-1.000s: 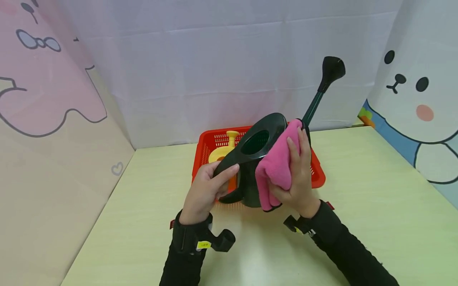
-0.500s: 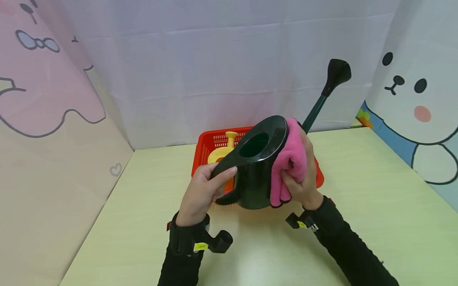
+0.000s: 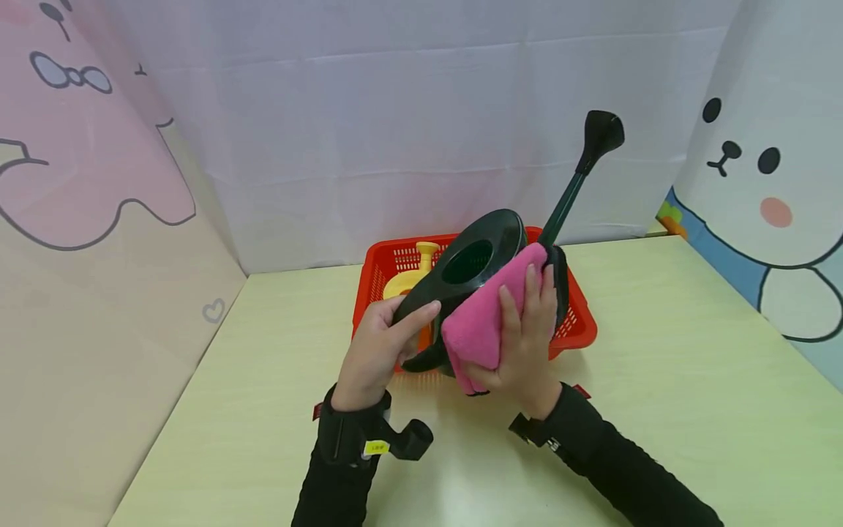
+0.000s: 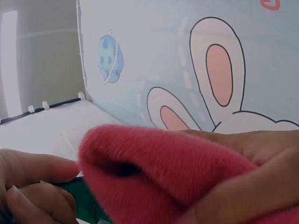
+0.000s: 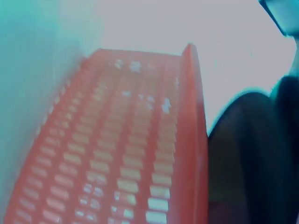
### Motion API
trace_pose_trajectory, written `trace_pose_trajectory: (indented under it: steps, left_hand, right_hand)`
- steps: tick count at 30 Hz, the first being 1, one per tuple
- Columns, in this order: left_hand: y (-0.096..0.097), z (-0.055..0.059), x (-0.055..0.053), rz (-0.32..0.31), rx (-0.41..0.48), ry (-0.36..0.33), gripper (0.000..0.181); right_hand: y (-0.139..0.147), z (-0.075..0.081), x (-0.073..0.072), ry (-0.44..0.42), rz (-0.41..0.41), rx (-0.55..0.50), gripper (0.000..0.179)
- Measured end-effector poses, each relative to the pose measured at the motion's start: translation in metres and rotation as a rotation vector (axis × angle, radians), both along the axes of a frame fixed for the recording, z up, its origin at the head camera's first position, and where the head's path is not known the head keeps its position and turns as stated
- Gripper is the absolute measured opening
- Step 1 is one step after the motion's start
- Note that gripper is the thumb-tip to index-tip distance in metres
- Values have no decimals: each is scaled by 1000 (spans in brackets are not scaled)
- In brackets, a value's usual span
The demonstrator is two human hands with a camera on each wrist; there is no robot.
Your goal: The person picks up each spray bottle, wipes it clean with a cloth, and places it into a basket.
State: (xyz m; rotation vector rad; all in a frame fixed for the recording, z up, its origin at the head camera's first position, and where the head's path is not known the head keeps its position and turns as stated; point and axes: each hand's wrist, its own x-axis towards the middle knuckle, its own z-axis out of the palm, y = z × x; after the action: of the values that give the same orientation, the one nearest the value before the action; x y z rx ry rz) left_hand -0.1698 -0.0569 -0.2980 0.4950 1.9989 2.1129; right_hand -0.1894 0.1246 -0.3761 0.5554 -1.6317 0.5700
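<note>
A dark green watering can (image 3: 507,223) is held tilted above the table in the head view, its long spout reaching up and right. My left hand (image 3: 374,351) grips the can's handle. Against the can's near side, my right hand (image 3: 527,351) holds a folded pink cloth (image 3: 481,326), fingers spread over it. The left wrist view shows the cloth (image 4: 154,168) close up, bunched by the right hand (image 4: 252,186), beside the left hand's fingers (image 4: 37,172). Cloth and hand hide much of the can's body.
Behind the can stands a red perforated basket (image 3: 576,329) with a yellow item (image 3: 405,282) inside; its slotted wall (image 5: 126,135) fills much of the blurred right wrist view. A pale table (image 3: 276,410) lies below, with printed cloth walls (image 3: 428,132) around it.
The right hand and cloth went right toward the can's far side, then came back left and lower across its front. The can shifted slightly; the left hand kept its hold.
</note>
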Motion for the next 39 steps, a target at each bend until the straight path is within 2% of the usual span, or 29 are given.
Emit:
trace_pose_trajectory:
  steps: [5,7,9,14,17,20,25,29,31,34,39]
  left_hand:
    - [1,-2,0,-18,26,-15,13]
    - [0,-3,0,-22,26,-9,12]
    - [0,-4,1,-28,32,-5,12]
    - [-1,-3,2,-38,52,0,13]
    - [-2,-1,2,-30,42,0,14]
    - [-5,-1,2,-13,24,1,18]
    - [-9,-1,3,-12,28,9,20]
    - [-11,-1,3,-31,38,12,19]
    - [-11,-1,4,-39,37,15,19]
    - [-11,0,4,-40,36,23,20]
    - [-11,0,4,-19,23,38,20]
  right_hand:
    - [-15,-15,12,81,-181,253,68]
    - [-16,-17,14,102,-211,310,65]
    - [-13,-16,13,117,-204,321,64]
    - [-2,-5,7,158,-100,257,63]
    - [7,2,3,136,-23,178,63]
    - [16,9,-2,89,92,83,63]
    - [31,19,-9,-29,328,-75,69]
    - [43,25,-13,-202,539,-213,81]
    - [45,26,-14,-275,611,-265,84]
    - [44,24,-14,-310,637,-288,86]
    - [34,20,-13,-243,581,-265,94]
